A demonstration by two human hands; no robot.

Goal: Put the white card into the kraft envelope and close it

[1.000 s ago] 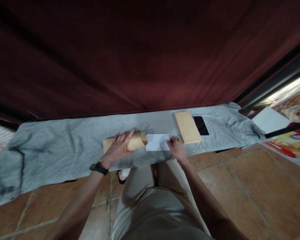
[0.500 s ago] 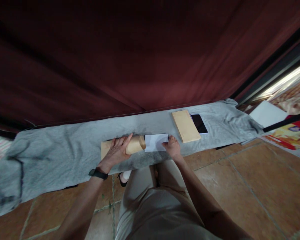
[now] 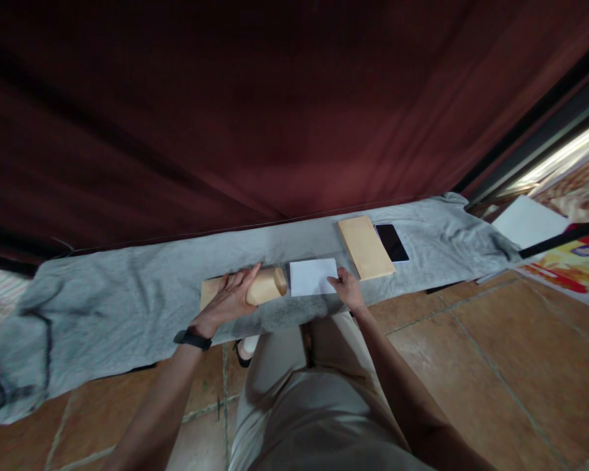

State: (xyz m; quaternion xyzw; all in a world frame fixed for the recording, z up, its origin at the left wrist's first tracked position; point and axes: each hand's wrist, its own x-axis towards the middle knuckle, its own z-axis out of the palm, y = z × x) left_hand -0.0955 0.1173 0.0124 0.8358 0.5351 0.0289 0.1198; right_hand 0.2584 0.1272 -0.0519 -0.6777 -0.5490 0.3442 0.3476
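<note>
A tan paper envelope (image 3: 267, 286) lies lengthwise on the grey cloth, its mouth bulging open toward the right. My left hand (image 3: 233, 292) spans it from above, fingers over the far side and thumb at the near side, squeezing it. Just right of that mouth is a folded white paper (image 3: 311, 276), a small gap apart from the envelope. The fingers of my right hand (image 3: 347, 288) are closed on the paper's right edge, thumb on top.
A stack of tan envelopes (image 3: 366, 247) lies to the right, with a dark-screened phone (image 3: 391, 242) beside it. The grey cloth (image 3: 127, 294) covers a narrow bench against a dark red curtain (image 3: 275, 131). A colourful printed sheet (image 3: 569, 268) is at the far right.
My right hand has drawn the white paper slightly right, away from the envelope's mouth. My left hand keeps its hold on the envelope.
</note>
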